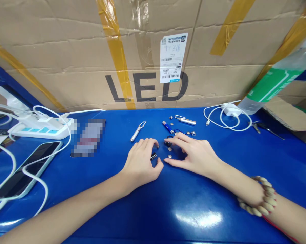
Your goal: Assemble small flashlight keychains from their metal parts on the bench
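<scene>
My left hand (141, 162) rests on the blue table with thumb and index finger curved apart. A short black cylinder (153, 156) lies inside that curve, partly hidden by the hand. Facing it, my right hand (193, 152) has its thumb and fingers spread, the fingertips at a small black part (167, 143). Between the right thumb and fingers lie a button cell (170, 156) and another button cell (169, 149). Just beyond are a blue penlight (167, 127), a silver penlight (187, 121) and several small metal pieces. Another silver penlight (136, 134) with a clip lies beyond my left hand.
A large cardboard box (79, 67) stands along the back. At left are a power strip (43, 130), white cables and a phone (28, 169); a blurred-out flat item (89, 137) lies nearby. At right are a charger (231, 109), a green-labelled bottle (272, 81) and scissors (269, 129).
</scene>
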{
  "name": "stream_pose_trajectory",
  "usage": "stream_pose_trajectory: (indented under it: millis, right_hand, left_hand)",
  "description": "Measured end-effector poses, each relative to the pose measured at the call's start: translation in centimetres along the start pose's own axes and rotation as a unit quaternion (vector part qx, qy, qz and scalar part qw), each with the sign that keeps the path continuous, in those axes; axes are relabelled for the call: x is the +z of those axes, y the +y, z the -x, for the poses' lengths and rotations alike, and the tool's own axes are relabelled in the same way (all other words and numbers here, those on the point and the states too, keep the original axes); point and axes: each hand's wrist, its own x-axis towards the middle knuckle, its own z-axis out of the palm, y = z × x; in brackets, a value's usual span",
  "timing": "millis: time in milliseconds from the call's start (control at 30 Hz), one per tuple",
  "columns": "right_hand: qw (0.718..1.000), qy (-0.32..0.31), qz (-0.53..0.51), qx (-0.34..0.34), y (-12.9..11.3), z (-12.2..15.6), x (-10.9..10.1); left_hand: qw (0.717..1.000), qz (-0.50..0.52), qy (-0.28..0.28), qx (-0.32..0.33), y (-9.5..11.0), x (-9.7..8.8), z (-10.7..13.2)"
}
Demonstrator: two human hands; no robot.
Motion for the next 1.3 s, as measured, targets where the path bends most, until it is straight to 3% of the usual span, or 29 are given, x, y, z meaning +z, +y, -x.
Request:
stream_pose_trajectory:
  millis: [333, 600, 800, 1167, 1300]
  right_hand:
    - [0.996, -0.010, 0.088, -0.002, 1.5, 0.0, 1.2]
    - [0.997, 0.006, 0.076, 0.026, 1.6, -0.2, 0.9]
    - [0.998, 0.008, 0.068, -0.006, 1.9, -0.2, 0.9]
    - [0.999, -0.013, 0.019, 0.026, 1.6, -0.4, 0.5]
    - [1.000, -0.008, 0.027, 0.005, 1.5, -0.3, 0.6]
  left_hand:
    - [0.997, 0.048, 0.028, 0.047, -0.4, 0.2, -0.1]
    - [0.994, 0.069, 0.037, 0.080, -0.4, 0.2, 0.0]
    - [0.993, 0.072, 0.042, 0.087, -0.4, 0.2, 0.0]
    - [0.992, 0.075, 0.038, 0.091, -0.4, 0.2, 0.0]
    - [0.992, 0.072, 0.039, 0.094, -0.4, 0.2, 0.0]
